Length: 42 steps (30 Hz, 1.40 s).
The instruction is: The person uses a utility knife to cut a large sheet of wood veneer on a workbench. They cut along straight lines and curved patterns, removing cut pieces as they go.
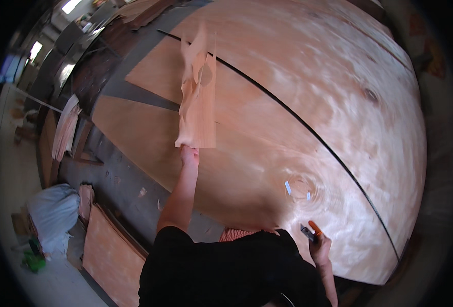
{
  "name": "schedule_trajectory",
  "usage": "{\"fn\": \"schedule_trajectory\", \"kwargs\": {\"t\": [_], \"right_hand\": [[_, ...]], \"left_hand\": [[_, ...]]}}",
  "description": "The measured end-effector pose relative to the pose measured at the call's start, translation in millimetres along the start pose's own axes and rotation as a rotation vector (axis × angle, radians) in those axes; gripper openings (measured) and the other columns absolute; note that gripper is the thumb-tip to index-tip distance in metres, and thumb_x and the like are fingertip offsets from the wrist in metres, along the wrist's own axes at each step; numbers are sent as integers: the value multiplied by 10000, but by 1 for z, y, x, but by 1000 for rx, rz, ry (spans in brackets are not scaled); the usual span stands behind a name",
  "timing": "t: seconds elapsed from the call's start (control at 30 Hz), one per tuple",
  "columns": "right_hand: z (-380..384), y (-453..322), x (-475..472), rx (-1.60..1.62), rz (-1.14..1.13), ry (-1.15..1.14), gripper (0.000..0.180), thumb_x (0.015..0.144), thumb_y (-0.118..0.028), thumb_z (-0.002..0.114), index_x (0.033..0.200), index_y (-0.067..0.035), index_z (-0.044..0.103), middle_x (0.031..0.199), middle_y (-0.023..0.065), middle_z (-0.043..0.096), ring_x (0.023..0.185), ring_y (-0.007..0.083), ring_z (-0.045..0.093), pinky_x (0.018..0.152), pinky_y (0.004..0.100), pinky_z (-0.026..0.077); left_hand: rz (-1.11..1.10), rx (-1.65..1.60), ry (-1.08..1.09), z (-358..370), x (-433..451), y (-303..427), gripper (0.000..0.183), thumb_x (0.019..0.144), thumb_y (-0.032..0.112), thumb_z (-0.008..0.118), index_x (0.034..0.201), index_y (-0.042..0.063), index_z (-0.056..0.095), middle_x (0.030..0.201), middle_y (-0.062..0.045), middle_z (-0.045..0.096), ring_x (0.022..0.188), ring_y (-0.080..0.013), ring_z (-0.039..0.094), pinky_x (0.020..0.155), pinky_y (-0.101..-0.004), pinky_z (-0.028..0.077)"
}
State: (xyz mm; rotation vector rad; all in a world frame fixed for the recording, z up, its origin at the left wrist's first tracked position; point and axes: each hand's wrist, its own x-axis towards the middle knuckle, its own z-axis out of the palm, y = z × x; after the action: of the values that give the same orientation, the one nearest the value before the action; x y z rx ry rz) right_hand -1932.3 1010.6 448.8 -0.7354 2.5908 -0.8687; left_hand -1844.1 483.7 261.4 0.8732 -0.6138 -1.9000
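My left hand [190,153] grips the near end of a long, narrow strip of wood veneer [204,115]; the strip has a ragged left edge and an oval hole near its far end. Beneath it spread broad veneer sheets [249,161], with a pointed gap between them at the left. In my right hand [320,247], low at the right, is a utility knife [308,232], together with an orange-handled tool whose kind I cannot tell. Two small pale tape pieces [287,187] lie by a round knot. A thin black strip [303,122] runs in a curve across the veneer.
At the lower left stands a stack of veneer sheets [111,245], with a stuffed whitish sack [53,215] beyond it. A bundle of veneer scraps [66,128] rests on a frame at the left. Small scraps [142,191] litter the grey surface.
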Motion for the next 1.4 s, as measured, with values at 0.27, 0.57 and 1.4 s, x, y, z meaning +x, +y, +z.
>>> {"fn": "schedule_trajectory", "kwargs": {"t": [0.27, 0.57, 1.4], "right_hand": [[48, 62, -6, -131, -70, -120, 397, 711, -13, 553, 1090, -131, 567, 816, 140, 615, 682, 326, 594, 592, 393, 477], [88, 86, -18, -269, -74, -271, 280, 784, -68, 523, 1052, -146, 534, 1043, 94, 563, 814, 321, 590, 662, 418, 472], [103, 100, -31, -308, -56, -229, 251, 799, -133, 540, 1049, -148, 560, 1003, 105, 615, 905, 304, 588, 763, 398, 460]], "left_hand": [[-95, 284, 280, -10, 19, 30, 438, 774, 20, 501, 1189, 74, 371, 1062, -85, 501, 971, -222, 522, 845, -336, 468], [535, 1021, 604, -164, 37, 164, 336, 837, 247, 524, 1086, 23, 502, 941, -79, 582, 833, -193, 564, 720, -314, 467], [992, 872, 769, -16, 143, 503, 437, 811, 423, 474, 945, 36, 629, 943, -173, 624, 921, -350, 570, 814, -399, 428]]}}
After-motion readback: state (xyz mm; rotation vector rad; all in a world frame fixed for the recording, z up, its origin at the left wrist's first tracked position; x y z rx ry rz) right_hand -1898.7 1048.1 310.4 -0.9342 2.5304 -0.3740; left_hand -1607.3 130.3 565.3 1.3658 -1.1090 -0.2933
